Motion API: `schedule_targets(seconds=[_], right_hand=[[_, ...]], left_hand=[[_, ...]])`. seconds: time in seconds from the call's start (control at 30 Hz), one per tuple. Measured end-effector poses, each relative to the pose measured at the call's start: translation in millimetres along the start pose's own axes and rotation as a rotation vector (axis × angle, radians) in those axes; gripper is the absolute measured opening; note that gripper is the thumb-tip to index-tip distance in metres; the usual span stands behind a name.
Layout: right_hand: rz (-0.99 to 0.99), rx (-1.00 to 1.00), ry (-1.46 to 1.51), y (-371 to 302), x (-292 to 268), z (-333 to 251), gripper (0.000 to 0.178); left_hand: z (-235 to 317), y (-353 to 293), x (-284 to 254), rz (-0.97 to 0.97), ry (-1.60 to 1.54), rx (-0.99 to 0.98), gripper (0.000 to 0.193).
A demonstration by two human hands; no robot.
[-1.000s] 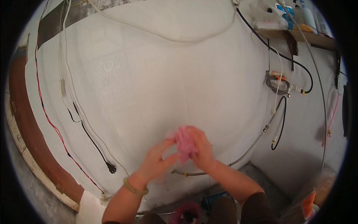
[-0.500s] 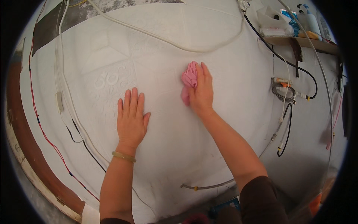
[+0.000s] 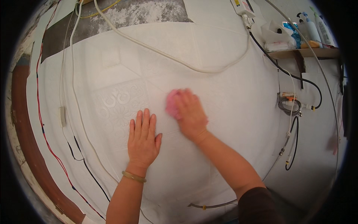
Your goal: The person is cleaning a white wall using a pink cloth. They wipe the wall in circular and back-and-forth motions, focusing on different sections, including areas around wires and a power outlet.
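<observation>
A white embossed wall covering [image 3: 231,108] fills the middle of the head view. My left hand [image 3: 144,143] lies flat on it with the fingers spread, holding nothing; a pale bangle [image 3: 134,176] circles that wrist. To the right and slightly higher, my right hand [image 3: 192,118] presses a crumpled pink cloth [image 3: 172,104] against the surface. Its fingers lie over the cloth, and motion blurs both. A raised pattern of curls and petals [image 3: 118,106] shows on the covering above my left hand.
A white hose [image 3: 164,56] loops across the top, with a white box [image 3: 244,7] at its right. Bottles [image 3: 311,28] stand on a corner shelf [image 3: 317,53]. Coiled grey hose [image 3: 290,107] hangs below. Red wires [image 3: 43,130] and thin cables run down the left side.
My right hand has swept the pink cloth leftward and down across the covering, closer to my left hand. The whole view has shifted, so the upper part of the wall shows more.
</observation>
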State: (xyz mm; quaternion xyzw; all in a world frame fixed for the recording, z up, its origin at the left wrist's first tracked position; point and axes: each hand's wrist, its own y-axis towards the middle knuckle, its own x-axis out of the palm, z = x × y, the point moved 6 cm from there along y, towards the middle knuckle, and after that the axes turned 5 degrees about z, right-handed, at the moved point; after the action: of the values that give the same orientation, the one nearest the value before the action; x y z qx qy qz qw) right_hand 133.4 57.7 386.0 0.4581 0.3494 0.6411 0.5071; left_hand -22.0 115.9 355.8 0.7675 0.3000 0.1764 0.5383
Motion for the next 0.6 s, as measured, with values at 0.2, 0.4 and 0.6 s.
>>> schedule_targets(seconds=[0.2, 0.4, 0.6], right_hand=[[0.229, 0.420, -0.195, 4.1, -28.4, 83.6, 0.050], [0.224, 0.166, 0.018, 20.7, 16.2, 7.8, 0.054], [0.035, -0.078, 0.106, 34.9, 17.7, -15.8, 0.062]], left_hand=[[3.8, 1.1, 2.6, 0.000, 0.018, -0.003, 0.065], [4.1, -0.8, 8.3, -0.007, 0.030, 0.009, 0.065], [1.9, -1.6, 4.9, -0.022, 0.046, 0.009, 0.066]])
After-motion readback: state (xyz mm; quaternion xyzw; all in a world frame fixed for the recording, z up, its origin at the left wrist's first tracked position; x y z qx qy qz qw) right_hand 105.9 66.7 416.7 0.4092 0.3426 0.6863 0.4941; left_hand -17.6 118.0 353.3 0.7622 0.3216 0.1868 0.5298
